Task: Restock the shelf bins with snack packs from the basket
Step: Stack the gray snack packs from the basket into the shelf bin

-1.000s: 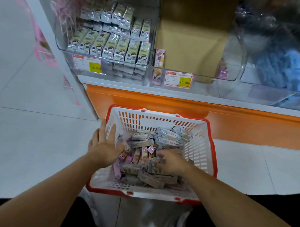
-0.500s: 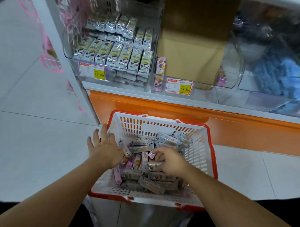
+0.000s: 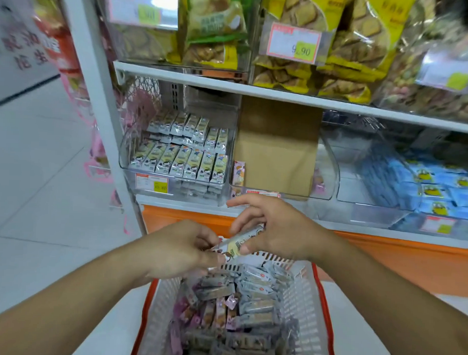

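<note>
A white basket with a red rim (image 3: 300, 299) sits on the floor below me, full of several grey and pink snack packs (image 3: 239, 310). Above its far edge both hands hold one yellowish snack pack (image 3: 238, 244). My right hand (image 3: 273, 229) pinches its right end between thumb and fingers. My left hand (image 3: 182, 247) grips its left end with curled fingers. Straight ahead, a clear shelf bin (image 3: 174, 180) holds rows of the same kind of packs. The clear bin next to it (image 3: 328, 180) holds a brown cardboard piece and a pink pack or two.
A white shelf post (image 3: 97, 98) rises at the left of the bins. An upper shelf carries yellow and green biscuit bags (image 3: 325, 47). Blue packs (image 3: 426, 189) fill a bin at the right. An orange shelf base (image 3: 397, 260) runs behind the basket.
Both hands rose out of the basket. The right hand lifted one pack from the pile and the left hand left the basket rim and took its other end. My view tilted up to the shelves.
</note>
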`<state>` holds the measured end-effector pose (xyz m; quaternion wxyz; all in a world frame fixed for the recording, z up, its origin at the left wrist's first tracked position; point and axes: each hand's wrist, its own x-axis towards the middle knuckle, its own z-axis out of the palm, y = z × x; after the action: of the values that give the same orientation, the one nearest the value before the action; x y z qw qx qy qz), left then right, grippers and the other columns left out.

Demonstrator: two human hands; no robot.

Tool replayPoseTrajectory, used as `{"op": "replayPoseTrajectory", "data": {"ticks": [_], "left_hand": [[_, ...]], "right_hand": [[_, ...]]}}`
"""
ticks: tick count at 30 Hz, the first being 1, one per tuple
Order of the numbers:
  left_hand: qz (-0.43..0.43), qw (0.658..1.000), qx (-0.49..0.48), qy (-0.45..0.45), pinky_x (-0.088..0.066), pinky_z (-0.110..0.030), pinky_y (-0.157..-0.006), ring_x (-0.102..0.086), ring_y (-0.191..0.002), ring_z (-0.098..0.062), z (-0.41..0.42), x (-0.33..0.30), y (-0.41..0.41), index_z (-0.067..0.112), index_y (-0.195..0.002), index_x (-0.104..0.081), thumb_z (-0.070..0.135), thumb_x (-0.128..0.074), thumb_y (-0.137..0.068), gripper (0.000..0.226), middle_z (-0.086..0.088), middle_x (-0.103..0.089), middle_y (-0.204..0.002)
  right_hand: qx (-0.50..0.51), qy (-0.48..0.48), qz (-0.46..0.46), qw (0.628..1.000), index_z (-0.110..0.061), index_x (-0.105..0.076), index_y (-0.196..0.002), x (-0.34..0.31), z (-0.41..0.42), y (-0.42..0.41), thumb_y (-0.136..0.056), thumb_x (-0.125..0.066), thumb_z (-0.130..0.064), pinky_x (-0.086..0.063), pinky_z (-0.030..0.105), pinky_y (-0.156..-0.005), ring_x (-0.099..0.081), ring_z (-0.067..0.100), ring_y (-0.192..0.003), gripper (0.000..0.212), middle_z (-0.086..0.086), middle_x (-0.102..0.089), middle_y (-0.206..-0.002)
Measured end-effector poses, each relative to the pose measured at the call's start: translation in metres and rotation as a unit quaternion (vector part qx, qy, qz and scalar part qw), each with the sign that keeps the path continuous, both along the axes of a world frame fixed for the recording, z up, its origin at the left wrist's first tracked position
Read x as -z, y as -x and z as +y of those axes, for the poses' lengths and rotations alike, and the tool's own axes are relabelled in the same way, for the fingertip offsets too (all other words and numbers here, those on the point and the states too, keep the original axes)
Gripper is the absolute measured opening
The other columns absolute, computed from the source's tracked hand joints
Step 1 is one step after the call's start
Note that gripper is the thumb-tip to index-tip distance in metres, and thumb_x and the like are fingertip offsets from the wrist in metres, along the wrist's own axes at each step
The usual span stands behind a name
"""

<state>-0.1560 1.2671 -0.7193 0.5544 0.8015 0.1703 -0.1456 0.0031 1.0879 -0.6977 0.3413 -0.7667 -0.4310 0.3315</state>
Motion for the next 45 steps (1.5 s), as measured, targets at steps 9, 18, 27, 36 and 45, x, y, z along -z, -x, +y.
{"op": "replayPoseTrajectory", "data": {"ticks": [9, 18, 27, 36, 45], "left_hand": [[-0.077, 0.982, -0.134, 0.104, -0.060, -0.025, -0.076, -0.076, -0.084, -0.021, -0.001, -0.025, -0.003, 0.003, -0.101, -0.076, 0.020, -0.080, -0.089, 0.021, -0.012, -0.078, -0.097], [-0.095, 0.981, -0.149, 0.087, -0.062, -0.038, -0.089, -0.076, -0.091, -0.017, -0.003, -0.028, -0.009, 0.013, -0.104, -0.075, 0.036, -0.082, -0.085, 0.031, -0.004, -0.076, -0.099], [-0.153, 0.984, -0.039, -0.082, -0.056, -0.023, -0.095, -0.063, -0.114, 0.004, 0.014, -0.026, -0.006, 0.063, -0.145, -0.036, 0.032, -0.098, -0.067, 0.104, 0.020, -0.056, -0.137], [-0.158, 0.985, -0.051, -0.049, -0.052, -0.009, -0.087, -0.062, -0.107, 0.014, 0.030, -0.030, -0.015, 0.055, -0.144, -0.046, 0.020, -0.099, -0.064, 0.103, 0.026, -0.061, -0.128], [-0.169, 0.970, -0.064, -0.164, -0.051, -0.016, -0.090, -0.060, -0.114, 0.004, 0.090, -0.058, -0.061, 0.049, -0.142, -0.050, 0.036, -0.099, -0.060, 0.097, 0.028, -0.056, -0.127]], "right_hand": [[0.154, -0.089, -0.061, 0.982, -0.042, -0.054, -0.133, -0.015, 0.011, -0.009, -0.077, -0.094, -0.025, -0.051, 0.019, -0.098, -0.059, -0.008, -0.115, 0.071, -0.020, -0.062, -0.129], [0.227, -0.156, 0.294, 0.915, -0.002, -0.066, -0.125, -0.009, 0.033, 0.004, -0.100, -0.068, -0.010, -0.062, 0.043, -0.078, -0.075, 0.040, -0.103, 0.026, 0.023, -0.075, -0.115], [0.130, -0.112, 0.261, 0.950, -0.009, -0.070, -0.126, 0.005, 0.044, 0.010, -0.088, -0.072, -0.021, -0.051, 0.036, -0.063, -0.065, 0.032, -0.083, 0.040, 0.024, -0.072, -0.102], [0.120, -0.112, 0.242, 0.956, -0.007, -0.069, -0.123, 0.004, 0.055, 0.004, -0.103, -0.067, -0.017, -0.051, 0.051, -0.079, -0.065, 0.035, -0.091, 0.023, 0.031, -0.070, -0.117], [0.153, -0.074, -0.202, 0.965, -0.035, -0.046, -0.150, -0.013, 0.067, -0.035, -0.103, -0.061, -0.031, -0.040, 0.026, -0.116, -0.049, 0.002, -0.131, 0.049, -0.020, -0.053, -0.142]]}}
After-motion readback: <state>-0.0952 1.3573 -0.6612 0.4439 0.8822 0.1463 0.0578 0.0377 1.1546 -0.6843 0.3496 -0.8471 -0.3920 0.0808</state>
